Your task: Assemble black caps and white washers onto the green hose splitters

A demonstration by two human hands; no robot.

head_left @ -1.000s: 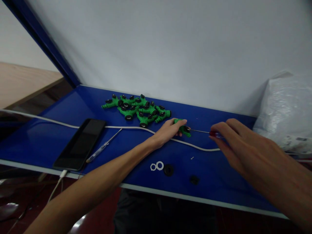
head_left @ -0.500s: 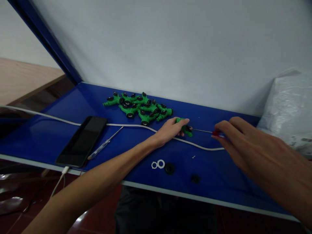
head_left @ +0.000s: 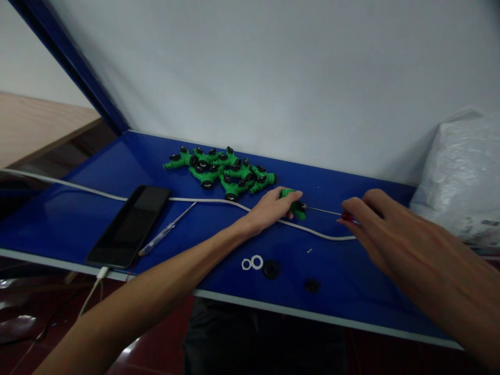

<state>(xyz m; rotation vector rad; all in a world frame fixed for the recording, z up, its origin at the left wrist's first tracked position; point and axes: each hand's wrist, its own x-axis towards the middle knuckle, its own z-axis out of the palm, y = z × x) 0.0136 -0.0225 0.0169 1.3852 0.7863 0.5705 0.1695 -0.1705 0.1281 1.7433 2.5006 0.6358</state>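
My left hand [head_left: 273, 204] is closed around a green Y-shaped hose connector [head_left: 299, 209] with a black part, pressed to the blue table. In my right hand [head_left: 385, 221] is a screwdriver [head_left: 347, 216] with a red handle. Its thin shaft points left, and the tip meets the connector's black part; the exact contact is too small to make out. Nearer the front edge lie two white rings [head_left: 257, 262], a black round cap [head_left: 270, 269], a small dark part [head_left: 312, 285] and what looks like a tiny screw [head_left: 309, 251].
Several green hose connectors [head_left: 230, 186] lie grouped toward the wall. On the left are a phone [head_left: 130, 226] and a clear-handled screwdriver [head_left: 166, 229]. A white cable [head_left: 211, 201] crosses the table beneath my left hand. A plastic-wrapped bundle [head_left: 461, 177] stands at the right.
The screwdriver's handle and my right hand have shifted very slightly, tip still at the connector. My left hand keeps its hold. The whole view has moved a little.
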